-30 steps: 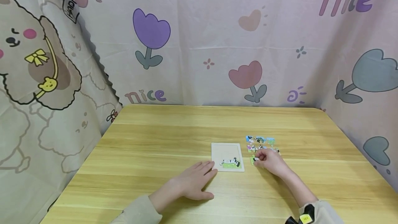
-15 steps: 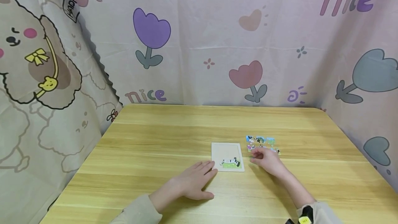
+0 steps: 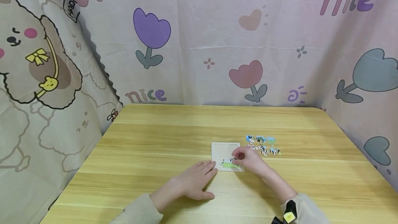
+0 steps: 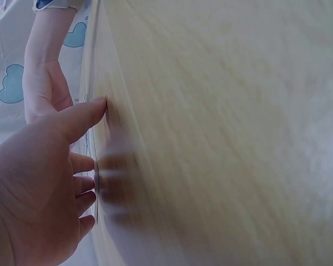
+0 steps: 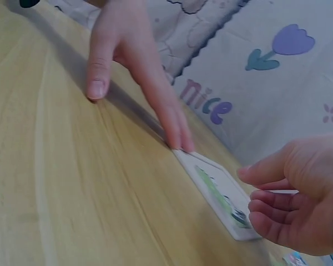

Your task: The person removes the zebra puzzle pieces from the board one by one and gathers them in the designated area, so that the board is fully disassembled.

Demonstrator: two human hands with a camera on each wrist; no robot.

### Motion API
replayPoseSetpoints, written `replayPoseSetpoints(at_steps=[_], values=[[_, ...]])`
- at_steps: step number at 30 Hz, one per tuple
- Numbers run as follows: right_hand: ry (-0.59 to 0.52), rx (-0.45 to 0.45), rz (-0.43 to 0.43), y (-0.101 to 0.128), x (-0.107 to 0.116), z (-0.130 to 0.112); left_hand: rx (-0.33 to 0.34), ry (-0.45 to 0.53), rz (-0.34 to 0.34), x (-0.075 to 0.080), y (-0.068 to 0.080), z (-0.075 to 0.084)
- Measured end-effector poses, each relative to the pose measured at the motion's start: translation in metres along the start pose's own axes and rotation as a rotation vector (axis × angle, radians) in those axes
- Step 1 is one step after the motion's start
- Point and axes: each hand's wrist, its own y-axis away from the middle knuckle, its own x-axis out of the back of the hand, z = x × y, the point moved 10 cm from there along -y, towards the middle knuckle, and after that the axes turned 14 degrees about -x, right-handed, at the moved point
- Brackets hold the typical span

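A white square puzzle tray lies on the table, with joined zebra-and-grass pieces in its lower part. My left hand stretches out flat, its fingertips on the tray's lower left edge; the right wrist view shows them at the tray's rim. Over the tray's right side, my right hand bends thumb and fingers together on a small puzzle piece, mostly hidden by the fingers. Loose printed pieces lie in two rows to the right of the tray.
The wooden table extends around the tray on every side. A patterned curtain hangs behind the table's far edge and along both sides. A black strap with a yellow tag sits on the right wrist.
My right hand has picked up the green puzzle piece from the nearest spot of the loose pieces and carried it left over the tray. The left hand has stayed in place.
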Motion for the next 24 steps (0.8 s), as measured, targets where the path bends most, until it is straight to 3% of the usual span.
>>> replayPoseSetpoints(at_steps=[15,24], values=[[0.208,0.126,-0.024,-0.004,-0.02,-0.012,-0.009,-0.018,-0.002,-0.003,-0.001,-0.001],[0.287,0.076,-0.024,-0.005,-0.022,-0.018,-0.01,-0.015,0.003,-0.005,-0.001,-0.002]])
